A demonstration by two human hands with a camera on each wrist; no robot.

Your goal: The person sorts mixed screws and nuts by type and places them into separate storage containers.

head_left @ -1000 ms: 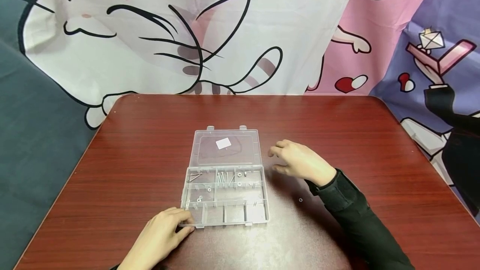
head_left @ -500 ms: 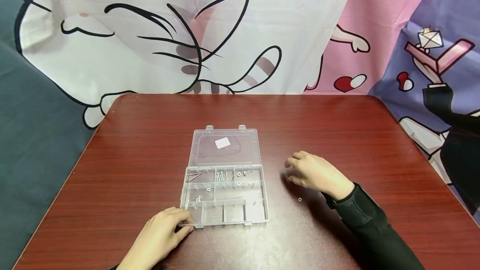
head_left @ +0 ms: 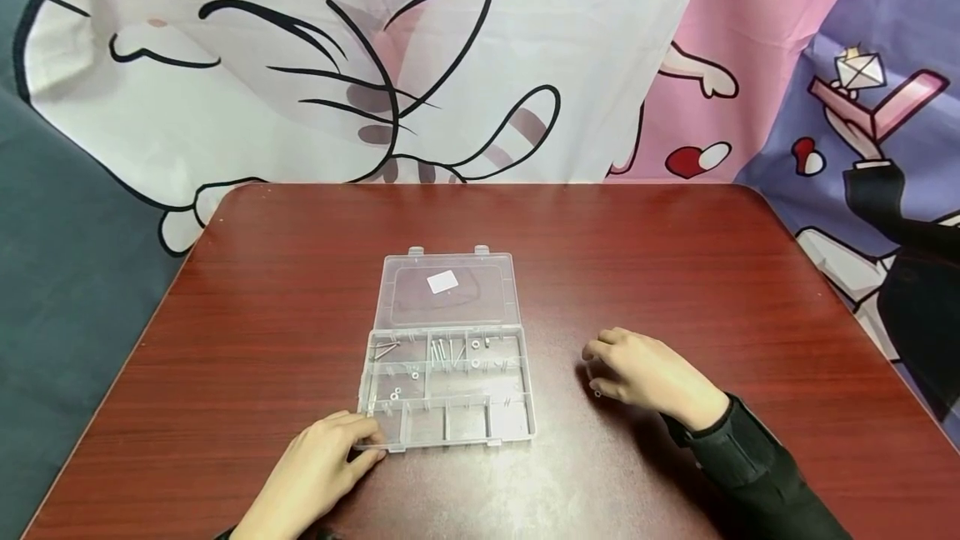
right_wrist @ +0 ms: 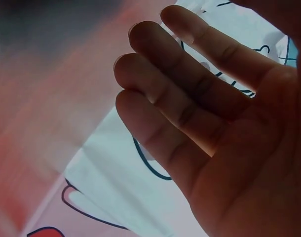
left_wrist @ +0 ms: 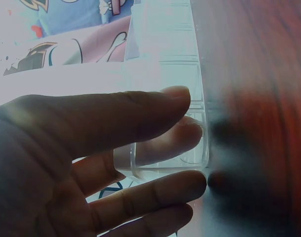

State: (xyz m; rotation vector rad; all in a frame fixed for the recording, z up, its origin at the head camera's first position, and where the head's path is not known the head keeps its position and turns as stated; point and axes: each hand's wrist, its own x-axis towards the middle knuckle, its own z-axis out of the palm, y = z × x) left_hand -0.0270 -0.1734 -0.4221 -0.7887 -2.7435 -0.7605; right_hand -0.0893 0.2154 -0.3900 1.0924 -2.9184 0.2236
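Observation:
A clear plastic compartment box (head_left: 468,423) lies with its lid (head_left: 480,298) folded back on the table. My left hand (head_left: 315,465) grips its near left corner. In the left wrist view the thumb (left_wrist: 160,111) lies on one side of the clear wall and the index finger on the other. My right hand (head_left: 656,377) hovers low over the table, right of the box, fingers loosely bent and apart. A small metal nut (head_left: 597,393) lies by its thumb tip; whether they touch I cannot tell. Nothing is held in the right wrist view.
Several screws (head_left: 442,352) and small nuts (head_left: 396,394) lie in the box's compartments. A white label (head_left: 442,282) is on the lid. The reddish-brown table (head_left: 675,273) ends at a printed cloth (head_left: 585,40) behind.
My right hand has moved right, then down towards the near side, away from the box to the loose nut. The left hand stays at the box's corner.

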